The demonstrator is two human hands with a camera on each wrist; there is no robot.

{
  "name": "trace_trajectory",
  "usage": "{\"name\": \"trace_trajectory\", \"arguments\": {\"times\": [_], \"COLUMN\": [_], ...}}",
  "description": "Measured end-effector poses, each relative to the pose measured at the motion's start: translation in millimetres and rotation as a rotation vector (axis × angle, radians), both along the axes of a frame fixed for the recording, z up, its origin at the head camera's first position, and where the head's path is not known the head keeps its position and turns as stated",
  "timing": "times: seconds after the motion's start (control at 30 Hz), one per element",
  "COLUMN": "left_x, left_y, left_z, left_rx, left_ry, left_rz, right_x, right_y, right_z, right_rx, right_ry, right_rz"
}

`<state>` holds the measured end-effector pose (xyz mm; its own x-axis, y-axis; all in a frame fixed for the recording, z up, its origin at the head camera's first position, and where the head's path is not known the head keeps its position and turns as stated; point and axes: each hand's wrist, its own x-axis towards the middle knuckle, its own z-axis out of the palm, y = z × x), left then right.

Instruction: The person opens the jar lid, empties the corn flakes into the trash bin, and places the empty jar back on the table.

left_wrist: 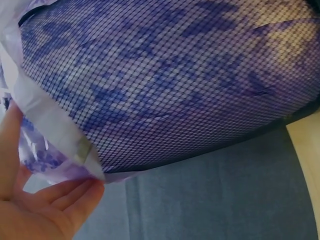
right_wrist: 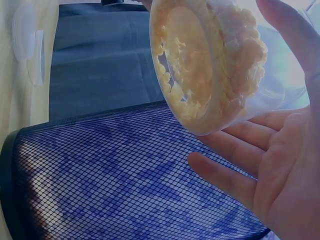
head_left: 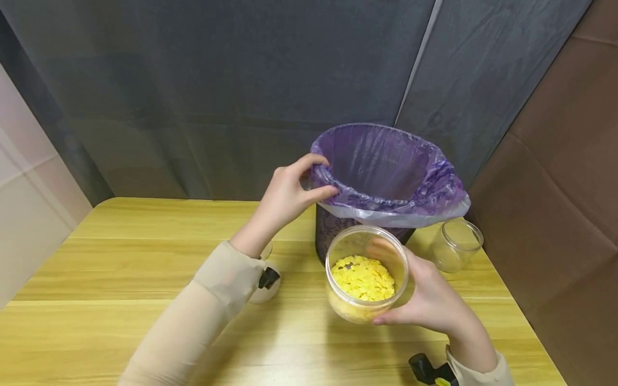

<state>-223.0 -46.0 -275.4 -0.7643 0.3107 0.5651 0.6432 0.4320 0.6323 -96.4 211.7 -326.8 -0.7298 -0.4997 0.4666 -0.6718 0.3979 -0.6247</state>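
A black mesh trash can (head_left: 324,236) stands at the back of the table, lined with a purple trash bag (head_left: 381,161) folded over its rim. My left hand (head_left: 292,190) grips the bag-covered rim at its left side, thumb toward the front. In the left wrist view, the fingertips lie against the bag's pale edge (left_wrist: 50,112). My right hand (head_left: 427,292) holds a clear, lidless plastic jar (head_left: 338,300) in front of the can, its mouth tilted up toward the head camera. Yellow flakes (head_left: 364,279) cover the jar's bottom; the right wrist view shows them through its base.
Another clear jar (head_left: 456,246) stands right of the can, near the table's right edge. A rounded, pale container (head_left: 266,289) is partly hidden behind the left wrist. Grey curtain (head_left: 217,96) hangs behind the wooden table (head_left: 120,268); a brown panel (head_left: 560,187) borders the right.
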Motion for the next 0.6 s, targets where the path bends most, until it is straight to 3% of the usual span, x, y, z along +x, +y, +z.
{"name": "trace_trajectory", "arguments": {"times": [0.3,0.6], "left_x": [-2.6,-2.4], "left_y": [-1.7,-0.9], "left_z": [10.0,15.1], "left_rx": [-0.063,-0.092], "left_ry": [0.006,-0.013], "left_rz": [0.003,-0.013], "right_x": [4.7,13.6], "right_y": [0.3,3.0], "right_z": [3.9,11.7], "right_rx": [0.005,-0.118], "right_ry": [0.079,0.036], "right_rz": [-0.012,-0.042]}}
